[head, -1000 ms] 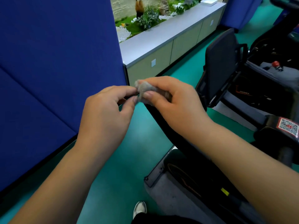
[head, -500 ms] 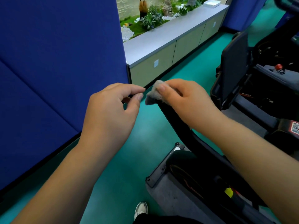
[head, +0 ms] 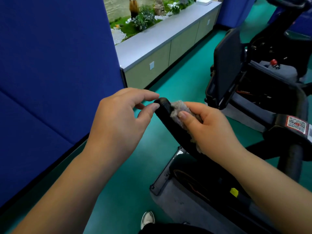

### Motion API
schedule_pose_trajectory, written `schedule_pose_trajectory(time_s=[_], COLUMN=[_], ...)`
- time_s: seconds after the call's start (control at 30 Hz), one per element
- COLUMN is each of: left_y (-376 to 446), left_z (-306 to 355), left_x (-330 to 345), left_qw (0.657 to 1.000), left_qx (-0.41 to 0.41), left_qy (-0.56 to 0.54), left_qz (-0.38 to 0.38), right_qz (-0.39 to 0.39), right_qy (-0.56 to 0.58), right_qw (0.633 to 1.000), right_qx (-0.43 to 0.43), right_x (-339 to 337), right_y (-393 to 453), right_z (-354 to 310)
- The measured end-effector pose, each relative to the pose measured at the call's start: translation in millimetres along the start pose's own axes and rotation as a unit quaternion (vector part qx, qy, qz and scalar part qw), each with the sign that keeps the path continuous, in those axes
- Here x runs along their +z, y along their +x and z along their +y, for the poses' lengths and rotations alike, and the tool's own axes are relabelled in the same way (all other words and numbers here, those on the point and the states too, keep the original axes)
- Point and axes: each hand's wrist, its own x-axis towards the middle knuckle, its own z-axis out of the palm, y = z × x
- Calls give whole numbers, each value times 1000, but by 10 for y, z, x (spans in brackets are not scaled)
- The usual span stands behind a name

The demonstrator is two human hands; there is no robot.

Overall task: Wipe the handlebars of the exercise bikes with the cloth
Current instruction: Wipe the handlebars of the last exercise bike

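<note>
The right hand [head: 213, 130] gripped a grey cloth [head: 181, 109] wrapped around a black handlebar [head: 164, 107], just below its rounded tip. The left hand [head: 121, 122] hovered beside that tip with fingers loosely curled, holding nothing. Wiping of this bar looked under way, with its lower length apparently left to do. Another exercise bike [head: 253, 78] stood beyond, seemingly untouched.

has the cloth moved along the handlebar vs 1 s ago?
Yes. The cloth, gripped by the right hand, has slid down the handlebar from the tip, toward the person. The tip it covered earlier is now bare.
</note>
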Motion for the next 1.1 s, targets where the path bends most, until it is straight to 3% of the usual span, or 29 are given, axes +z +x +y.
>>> schedule_pose_trajectory(time_s=[0.1, 0.37, 0.6, 0.77, 0.97, 1.1], left_y=[-3, -11, -17, -7, 7, 14], left_z=[1, -11, -31, -40, -58, -46], left_x=[7, 25, 52, 64, 95, 99], left_qw=[1000, 1000, 1000, 1000, 999, 998], left_qx=[3, 15, 16, 13, -6, -4], left_qy=[-1, 2, -13, -24, -47, -52], left_qz=[-9, -1, 9, 13, 22, 25], right_qz=[-23, 0, -45, 9, 22, 42], right_qy=[-19, 9, -100, -36, -17, -13], right_qw=[999, 1000, 993, 999, 1000, 999], right_qx=[24, -18, 38, -19, 12, 20], right_x=[-91, 91, -126, 62, -64, -25], right_y=[-78, 174, -79, 153, -242, -36], right_z=[59, -73, 57, -72, 66, -27])
